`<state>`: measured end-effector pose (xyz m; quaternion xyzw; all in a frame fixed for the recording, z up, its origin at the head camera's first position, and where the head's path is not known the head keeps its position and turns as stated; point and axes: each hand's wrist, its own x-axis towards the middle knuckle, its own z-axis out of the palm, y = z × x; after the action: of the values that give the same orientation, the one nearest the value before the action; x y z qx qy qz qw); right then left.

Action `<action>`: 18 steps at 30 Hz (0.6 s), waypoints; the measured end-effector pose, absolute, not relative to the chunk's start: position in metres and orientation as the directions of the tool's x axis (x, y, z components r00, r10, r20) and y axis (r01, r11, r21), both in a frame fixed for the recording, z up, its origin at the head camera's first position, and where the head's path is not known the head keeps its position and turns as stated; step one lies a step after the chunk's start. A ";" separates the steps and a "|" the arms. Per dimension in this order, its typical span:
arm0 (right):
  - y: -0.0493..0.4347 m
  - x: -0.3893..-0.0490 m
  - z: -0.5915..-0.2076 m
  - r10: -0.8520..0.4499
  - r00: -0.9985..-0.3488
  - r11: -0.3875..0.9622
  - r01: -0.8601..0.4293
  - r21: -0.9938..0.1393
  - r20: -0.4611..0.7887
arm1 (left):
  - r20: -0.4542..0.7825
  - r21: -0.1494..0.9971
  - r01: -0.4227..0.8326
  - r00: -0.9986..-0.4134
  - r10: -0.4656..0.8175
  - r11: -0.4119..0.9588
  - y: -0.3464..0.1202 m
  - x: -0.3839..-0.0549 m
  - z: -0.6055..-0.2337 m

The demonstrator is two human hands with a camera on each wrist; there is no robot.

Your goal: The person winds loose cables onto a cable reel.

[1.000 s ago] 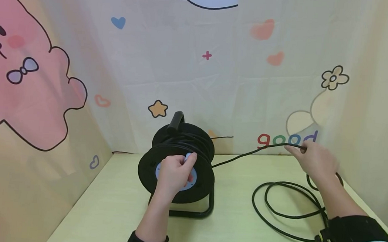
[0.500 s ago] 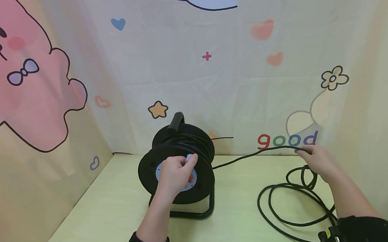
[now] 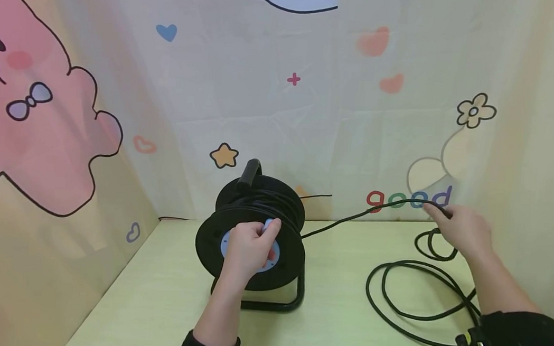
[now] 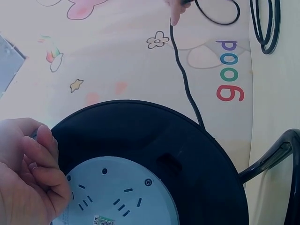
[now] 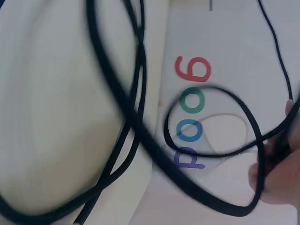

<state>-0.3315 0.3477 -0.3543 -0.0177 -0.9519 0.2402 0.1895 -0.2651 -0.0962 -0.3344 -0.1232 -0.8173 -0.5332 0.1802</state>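
A black cable reel (image 3: 210, 245) stands on the table in the head view, with cable wound on its drum. My left hand (image 3: 249, 248) grips the light blue knob (image 3: 267, 224) on its front face. The left wrist view has that hand's curled fingers beside the reel's light blue socket panel (image 4: 119, 187). Off to the right, my right hand (image 3: 466, 229) holds the black cable (image 3: 350, 217) between thumb and fingers, raised above the table. From there the cable slopes down to the drum. In the right wrist view, cable loops partly hide the right hand (image 5: 276, 176).
Loose cable loops (image 3: 413, 318) lie on the pale table (image 3: 155, 292) below my right hand. A printed curtain (image 3: 262, 98) hangs behind the table. The reel has a black tube stand (image 3: 273, 306) and a handle (image 3: 250, 175) on top.
My right hand has shifted slightly right, still holding the cable. The loose loops beneath have moved and a small loop shows near that hand. The left hand and reel look unchanged.
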 end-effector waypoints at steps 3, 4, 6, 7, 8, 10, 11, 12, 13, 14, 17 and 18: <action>0.346 -0.332 -0.352 0.111 -0.952 0.767 -0.100 -0.634 0.286 | 0.433 0.824 0.398 -0.902 0.007 0.404 -0.097 -0.264 -0.334; 0.346 -0.332 -0.351 0.114 -0.956 0.734 -0.103 -0.671 0.272 | 0.432 0.824 0.399 -0.902 0.008 0.402 -0.097 -0.264 -0.334; 0.345 -0.332 -0.351 0.117 -0.957 0.694 -0.112 -0.712 0.264 | 0.431 0.825 0.398 -0.902 0.010 0.401 -0.097 -0.263 -0.334; 0.345 -0.332 -0.350 0.119 -0.957 0.686 -0.113 -0.719 0.264 | 0.431 0.825 0.398 -0.902 0.010 0.402 -0.097 -0.263 -0.333; 0.344 -0.331 -0.350 0.121 -0.957 0.686 -0.113 -0.719 0.265 | 0.431 0.825 0.398 -0.902 0.010 0.401 -0.097 -0.263 -0.333; 0.344 -0.330 -0.351 0.126 -0.958 0.678 -0.107 -0.727 0.259 | 0.432 0.825 0.400 -0.902 0.012 0.400 -0.097 -0.263 -0.333; 0.343 -0.330 -0.351 0.120 -0.962 0.663 -0.107 -0.741 0.247 | 0.434 0.824 0.402 -0.901 0.012 0.400 -0.097 -0.263 -0.333; 0.343 -0.329 -0.351 0.112 -0.967 0.646 -0.105 -0.756 0.230 | 0.435 0.822 0.404 -0.900 0.014 0.401 -0.097 -0.264 -0.333; 0.343 -0.328 -0.351 0.104 -0.971 0.637 -0.099 -0.764 0.213 | 0.437 0.821 0.406 -0.899 0.015 0.403 -0.097 -0.264 -0.333; 0.343 -0.328 -0.351 0.096 -0.976 0.635 -0.091 -0.767 0.196 | 0.438 0.819 0.406 -0.899 0.016 0.405 -0.097 -0.264 -0.333; 0.346 -0.326 -0.349 0.068 -0.985 0.641 -0.080 -0.763 0.160 | 0.436 0.819 0.405 -0.900 0.019 0.407 -0.096 -0.265 -0.334; 0.347 -0.326 -0.348 0.055 -0.986 0.654 -0.082 -0.752 0.155 | 0.434 0.820 0.404 -0.901 0.021 0.405 -0.096 -0.265 -0.335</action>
<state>-0.3256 0.3471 -0.3484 0.0075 -0.9057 0.4157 0.0823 -0.2650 -0.0960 -0.3346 -0.1300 -0.8185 -0.5296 0.1807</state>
